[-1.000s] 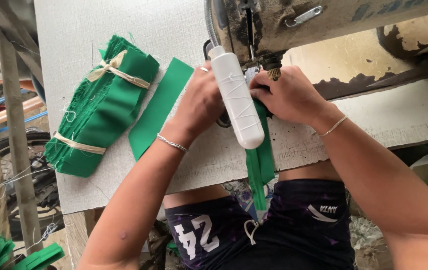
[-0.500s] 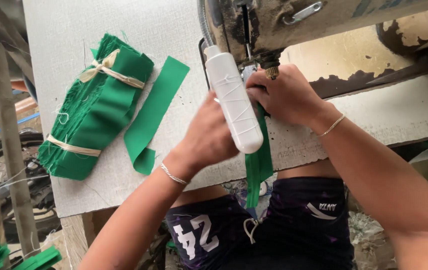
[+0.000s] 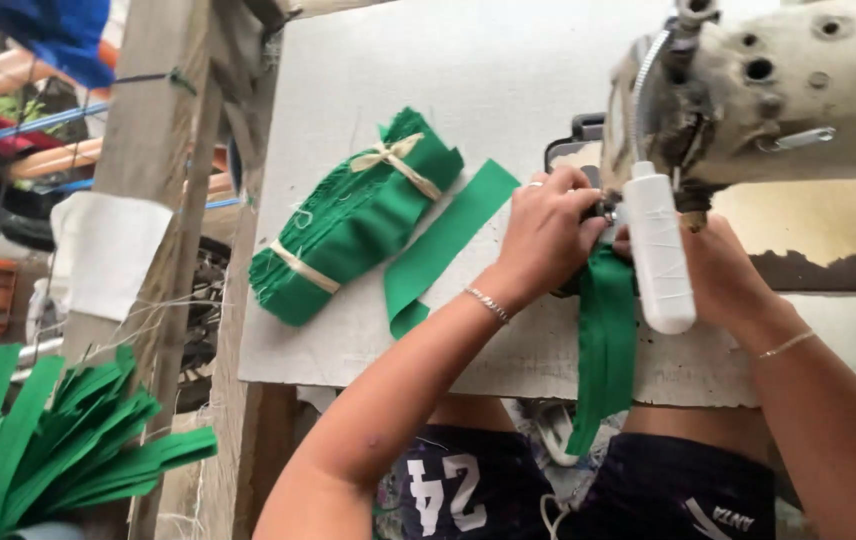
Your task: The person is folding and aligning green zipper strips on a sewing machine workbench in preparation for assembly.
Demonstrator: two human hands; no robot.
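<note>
A green fabric strip runs from under the needle of the worn sewing machine and hangs over the table's front edge. My left hand pinches its top end beside the needle. My right hand holds the strip from the other side, partly hidden behind a white tube-shaped lamp fixed to the machine. A loose green strip lies flat just left of my left hand. Further left sits a tied bundle of green strips.
The white table ends at its front edge near my lap. A wooden post with a white cloth stands at the left. More green strips fan out at the lower left. Clutter fills the ground beyond.
The view has shifted, so everything sits further right. My left hand has moved up from the strip's lower part to the needle area. My right hand stays by the needle.
</note>
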